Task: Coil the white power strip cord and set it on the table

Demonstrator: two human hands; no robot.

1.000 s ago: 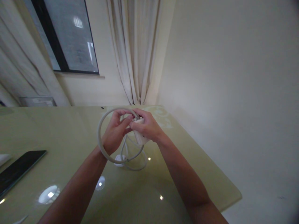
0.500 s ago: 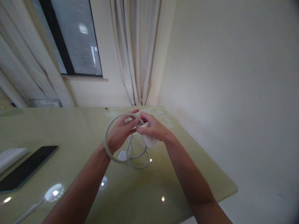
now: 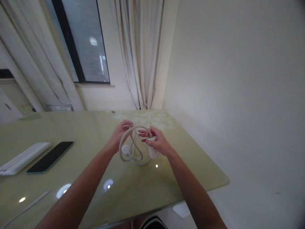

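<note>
My right hand (image 3: 158, 141) is closed on one end of a white power strip (image 3: 154, 153), which hangs tilted down from the fingers. A thick white cord (image 3: 120, 149) leaves that end of the strip and bends round in a big loop toward the left. My left hand (image 3: 121, 133) has its fingers curled at the cord's upper part, with the grip partly hidden. Below, more of the cord lies in loose coils between the hands. Close under the left hand is the cord's white plug (image 3: 125, 149).
At the left of the glossy table (image 3: 95, 203) lie a black flat slab (image 3: 51, 157) and a long white case (image 3: 26, 157). A thin white cable (image 3: 28, 208) runs near the front left. The wall (image 3: 226, 95) stands along the right side.
My hands have drawn apart, the left one now off the strip's cord end and on the cord loop. The loop no longer rings my left wrist. The view has shifted left.
</note>
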